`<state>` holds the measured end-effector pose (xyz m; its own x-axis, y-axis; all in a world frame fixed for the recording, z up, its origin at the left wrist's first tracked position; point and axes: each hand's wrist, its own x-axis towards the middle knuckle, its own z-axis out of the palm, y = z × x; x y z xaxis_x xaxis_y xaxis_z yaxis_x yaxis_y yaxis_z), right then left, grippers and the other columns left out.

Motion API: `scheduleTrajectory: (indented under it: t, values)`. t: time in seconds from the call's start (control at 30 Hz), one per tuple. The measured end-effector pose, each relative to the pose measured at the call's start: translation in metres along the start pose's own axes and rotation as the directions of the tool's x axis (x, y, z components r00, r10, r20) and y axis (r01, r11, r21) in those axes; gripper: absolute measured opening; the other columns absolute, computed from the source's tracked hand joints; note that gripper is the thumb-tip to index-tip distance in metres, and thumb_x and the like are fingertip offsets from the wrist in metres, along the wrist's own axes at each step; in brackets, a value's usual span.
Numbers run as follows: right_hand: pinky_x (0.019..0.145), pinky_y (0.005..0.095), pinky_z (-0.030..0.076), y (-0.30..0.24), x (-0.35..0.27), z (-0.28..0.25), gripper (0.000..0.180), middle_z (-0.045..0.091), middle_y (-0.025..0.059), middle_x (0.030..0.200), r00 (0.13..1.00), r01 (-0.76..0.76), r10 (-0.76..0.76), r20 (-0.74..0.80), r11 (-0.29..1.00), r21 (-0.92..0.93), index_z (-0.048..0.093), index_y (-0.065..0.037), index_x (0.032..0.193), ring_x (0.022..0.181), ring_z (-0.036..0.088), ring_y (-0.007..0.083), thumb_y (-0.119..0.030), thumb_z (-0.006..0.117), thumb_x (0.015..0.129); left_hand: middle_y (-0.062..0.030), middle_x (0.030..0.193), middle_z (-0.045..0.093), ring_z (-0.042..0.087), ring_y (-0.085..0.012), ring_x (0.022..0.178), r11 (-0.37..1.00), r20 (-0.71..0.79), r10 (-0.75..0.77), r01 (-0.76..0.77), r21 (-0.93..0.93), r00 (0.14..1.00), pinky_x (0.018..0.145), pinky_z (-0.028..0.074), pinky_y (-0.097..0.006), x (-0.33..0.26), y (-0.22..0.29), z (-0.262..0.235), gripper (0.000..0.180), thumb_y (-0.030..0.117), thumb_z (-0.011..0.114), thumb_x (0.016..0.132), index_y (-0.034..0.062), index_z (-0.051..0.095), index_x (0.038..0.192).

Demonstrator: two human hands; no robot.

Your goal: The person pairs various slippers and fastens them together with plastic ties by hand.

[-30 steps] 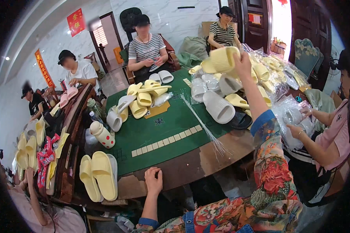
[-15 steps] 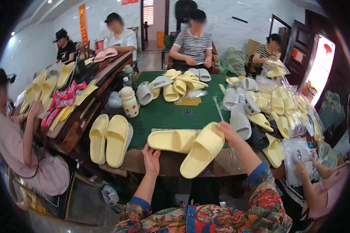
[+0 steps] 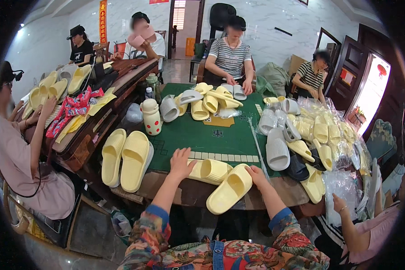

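pair in hand: two pale yellow slide sandals are laid at the near edge of the table, one flat (image 3: 210, 170), one (image 3: 230, 188) angled over the rim toward the person.
left hand (image 3: 181, 163): spread open, palm down, pressed on the heel end of the flat sandal; nothing is gripped, the sandal seems only steadied.
right hand (image 3: 257, 173): fingers curled on the far end of the angled sandal; whether it is gripped or merely touched cannot be told.
likely reason: the two seem to be brought side by side so they can be matched as a pair.
green table (image 3: 211, 135): felt-topped, with a row of pale tiles (image 3: 225, 157) just beyond the hands.
left, near: a finished yellow pair (image 3: 126, 157) is set apart at the corner.
right: grey sandals (image 3: 277, 153) and bagged yellow ones (image 3: 321, 130) are heaped close, crowding the right hand's side.
far: more sandals (image 3: 202, 103) and a spotted flask (image 3: 151, 117) are stood mid-table.
around: seated co-workers, one hand (image 3: 339, 203) near right.
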<state>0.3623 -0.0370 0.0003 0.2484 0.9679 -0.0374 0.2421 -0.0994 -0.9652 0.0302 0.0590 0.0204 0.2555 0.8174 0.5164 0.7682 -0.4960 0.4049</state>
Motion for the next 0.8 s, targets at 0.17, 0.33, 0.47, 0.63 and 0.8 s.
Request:
scheduleTrajectory:
  t: [0.17,0.33,0.47,0.63,0.8]
  values:
    - [0.056,0.0225,0.039,-0.009,-0.014,-0.002,0.028,0.057,-0.0016,0.071,0.998,-0.012,0.016,-0.054,0.996,0.086,0.058,-0.005,0.082,0.061,0.050,0.0069,-0.033,0.058,0.086,-0.0090,0.105,0.056,0.048,-0.0270,0.105,0.979,0.340,-0.059,-0.012,0.202,0.939,0.083,0.038,-0.042,0.001,0.009,0.003,0.040,0.043,0.059,0.077,0.0114,0.061,0.101]
    - [0.058,0.0273,0.041,-0.014,0.000,-0.001,0.033,0.059,0.0012,0.075,0.984,-0.162,0.173,-0.044,0.968,0.191,0.059,-0.004,0.086,0.066,0.053,0.0102,-0.036,0.061,0.082,-0.0138,0.080,0.062,0.060,-0.0309,0.079,0.944,0.298,-0.294,0.227,0.240,0.908,0.070,0.044,-0.044,-0.044,-0.002,-0.027,0.042,0.049,0.057,0.077,0.0071,0.063,0.076]
    - [0.063,0.0258,0.044,-0.034,0.043,0.020,0.042,0.060,0.0036,0.078,0.971,0.068,-0.040,-0.234,0.991,0.113,0.060,0.000,0.088,0.069,0.053,0.0109,-0.042,0.062,0.081,-0.0167,0.071,0.062,0.060,-0.0340,0.071,0.941,0.368,-0.339,0.315,0.124,0.866,0.063,0.047,-0.044,-0.072,0.020,-0.044,0.046,0.049,0.055,0.079,0.0046,0.061,0.070]
    - [0.071,0.0354,0.045,-0.059,0.044,0.053,0.037,0.060,0.0132,0.087,0.737,0.265,-0.473,-0.483,0.859,-0.437,0.060,-0.001,0.089,0.080,0.057,0.0250,-0.038,0.060,0.081,-0.0155,0.072,0.061,0.060,-0.0335,0.071,0.951,0.432,-0.310,0.268,0.157,0.847,0.063,0.046,-0.044,-0.092,0.044,-0.050,0.048,0.052,0.055,0.077,0.0044,0.059,0.070]
    - [0.075,0.0390,0.044,-0.055,0.009,0.075,0.034,0.058,0.0128,0.090,0.823,0.320,-0.523,-0.220,0.748,-0.582,0.061,-0.005,0.090,0.084,0.054,0.0304,-0.037,0.060,0.081,-0.0150,0.088,0.061,0.060,-0.0338,0.078,0.989,0.095,-0.146,0.147,-0.004,0.985,0.068,0.046,-0.044,-0.083,0.041,-0.034,0.050,0.043,0.062,0.074,0.0059,0.051,0.105]
